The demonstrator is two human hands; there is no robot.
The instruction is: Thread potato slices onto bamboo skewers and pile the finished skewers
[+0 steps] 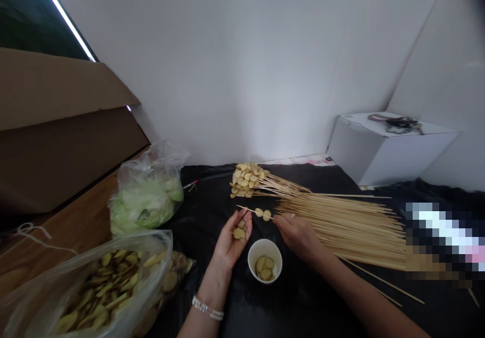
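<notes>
In my right hand (297,231) is a thin wooden skewer (246,208), held near its right end and pointing left. Two potato slices (263,213) are threaded on it, close to my fingers. Cupped palm-up, my left hand (233,237) holds a few loose potato slices (239,233), with its fingertips by the skewer's tip. Between and below my hands stands a white paper cup (264,243) with several slices inside. Beyond them lies a pile of loaded potato skewers (247,179), the slices at the left end.
Bare wooden skewers (352,227) are spread to the right on black sheeting (212,196). At left sit a clear bag of potato slices (162,242) and a bag of pale green vegetable (147,196). A white box (364,146) stands at the back right, a cardboard box (56,141) far left.
</notes>
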